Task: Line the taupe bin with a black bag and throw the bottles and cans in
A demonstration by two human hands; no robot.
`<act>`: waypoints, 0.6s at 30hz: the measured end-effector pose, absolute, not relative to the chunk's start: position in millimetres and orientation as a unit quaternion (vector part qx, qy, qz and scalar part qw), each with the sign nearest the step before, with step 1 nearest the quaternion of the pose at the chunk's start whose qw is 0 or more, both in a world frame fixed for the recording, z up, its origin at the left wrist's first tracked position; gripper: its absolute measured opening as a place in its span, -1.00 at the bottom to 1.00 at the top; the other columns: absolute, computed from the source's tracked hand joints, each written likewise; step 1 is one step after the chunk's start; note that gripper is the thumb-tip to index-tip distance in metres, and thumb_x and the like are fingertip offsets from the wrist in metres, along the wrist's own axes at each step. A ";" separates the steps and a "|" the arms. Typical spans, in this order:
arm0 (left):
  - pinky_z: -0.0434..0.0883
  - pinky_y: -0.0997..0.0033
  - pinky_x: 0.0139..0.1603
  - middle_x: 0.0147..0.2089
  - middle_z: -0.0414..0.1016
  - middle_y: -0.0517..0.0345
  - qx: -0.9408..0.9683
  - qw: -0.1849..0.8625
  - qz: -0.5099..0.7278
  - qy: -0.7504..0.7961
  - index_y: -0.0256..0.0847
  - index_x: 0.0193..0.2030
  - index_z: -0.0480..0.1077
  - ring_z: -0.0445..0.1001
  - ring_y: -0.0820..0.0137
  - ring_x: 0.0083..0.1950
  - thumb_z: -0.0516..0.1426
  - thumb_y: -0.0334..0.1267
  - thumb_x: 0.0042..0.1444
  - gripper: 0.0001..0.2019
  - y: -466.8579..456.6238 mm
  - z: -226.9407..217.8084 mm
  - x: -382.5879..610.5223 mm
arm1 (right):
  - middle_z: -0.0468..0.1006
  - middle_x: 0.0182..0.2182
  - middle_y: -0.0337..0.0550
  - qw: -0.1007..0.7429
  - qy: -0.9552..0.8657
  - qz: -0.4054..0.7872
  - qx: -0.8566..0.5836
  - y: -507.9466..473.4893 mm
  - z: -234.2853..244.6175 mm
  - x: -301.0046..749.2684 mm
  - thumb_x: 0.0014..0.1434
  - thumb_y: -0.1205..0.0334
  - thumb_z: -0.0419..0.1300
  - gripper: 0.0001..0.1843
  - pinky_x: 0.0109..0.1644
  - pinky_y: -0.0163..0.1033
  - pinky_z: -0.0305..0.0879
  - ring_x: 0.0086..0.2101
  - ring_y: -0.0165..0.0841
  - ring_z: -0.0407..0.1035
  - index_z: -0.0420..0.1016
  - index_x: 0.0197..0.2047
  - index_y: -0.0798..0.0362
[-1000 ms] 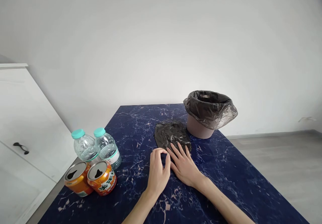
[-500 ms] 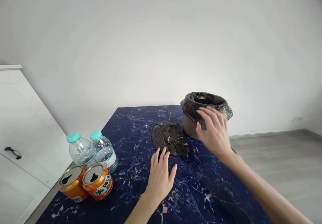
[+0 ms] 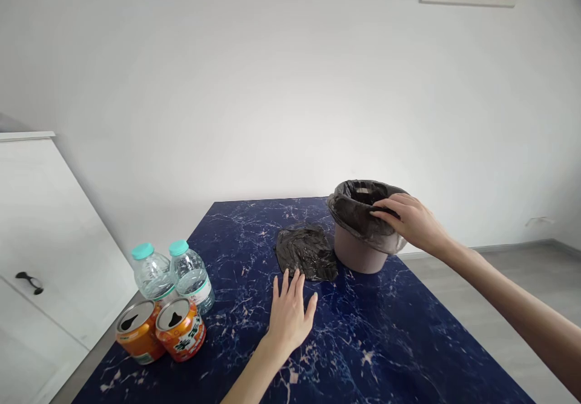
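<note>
Pinched over the near right rim of a grey-brown trash bin (image 3: 358, 252), my right hand (image 3: 408, 217) grips the bin and the black trash bag (image 3: 351, 215) that lines it and folds down outside. The thumb is outside, the fingers over the rim. My left hand (image 3: 291, 313) lies flat on the table with its fingers spread and holds nothing. Just beyond its fingertips is a flat, crumpled black plastic bag (image 3: 305, 252); whether the fingertips touch its near edge I cannot tell.
On the left of the blue marbled table (image 3: 245, 240) stand two clear bottles (image 3: 193, 277) with turquoise caps and two opened orange cans (image 3: 181, 330). A white cabinet (image 3: 40, 222) is at the far left. A pale wall (image 3: 272, 89) rises behind the table.
My right hand has gone from hovering open before the bin to gripping its lined rim. My left hand stays on the table. The view has tilted slightly upward.
</note>
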State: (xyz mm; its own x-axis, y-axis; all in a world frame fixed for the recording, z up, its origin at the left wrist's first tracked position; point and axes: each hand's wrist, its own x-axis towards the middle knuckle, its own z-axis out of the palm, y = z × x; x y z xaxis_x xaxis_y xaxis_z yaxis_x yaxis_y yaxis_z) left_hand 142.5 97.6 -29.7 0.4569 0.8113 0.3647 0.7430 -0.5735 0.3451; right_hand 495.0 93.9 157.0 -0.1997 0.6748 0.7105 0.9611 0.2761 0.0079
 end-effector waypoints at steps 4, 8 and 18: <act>0.01 -0.46 0.60 0.57 0.28 -0.09 0.849 0.080 0.250 0.459 -0.10 0.51 0.30 0.10 -0.13 0.63 -0.11 0.22 0.49 -0.34 112.4 -29.9 158.1 | 0.67 -0.17 -0.01 0.317 -0.755 -0.238 -0.523 38.1 158.5 500.8 0.54 -0.13 0.03 -0.53 -0.04 0.02 0.46 -0.15 -0.10 0.55 0.66 0.01 -0.01; -0.01 -0.47 0.59 0.55 0.31 -0.07 0.848 0.103 0.245 0.459 -0.09 0.49 0.32 0.12 -0.11 0.63 -0.20 0.15 0.53 -0.37 125.1 -27.8 184.4 | 0.69 -0.16 -0.08 0.334 -0.758 -0.252 -0.501 -13.7 159.3 503.8 0.53 -0.11 0.09 -0.62 -0.03 0.02 0.46 -0.14 -0.09 0.58 0.64 0.03 -0.10; 0.34 -0.25 0.43 0.38 0.47 -0.10 0.868 0.123 0.267 0.400 -0.15 0.35 0.43 0.45 0.06 0.39 0.17 -0.03 0.46 -0.58 142.9 -10.3 269.4 | 0.68 -0.17 -0.09 0.336 -0.736 -0.248 -0.532 -48.1 160.2 497.4 0.53 -0.10 0.10 -0.65 -0.10 -0.03 0.47 -0.17 -0.14 0.58 0.63 0.03 -0.11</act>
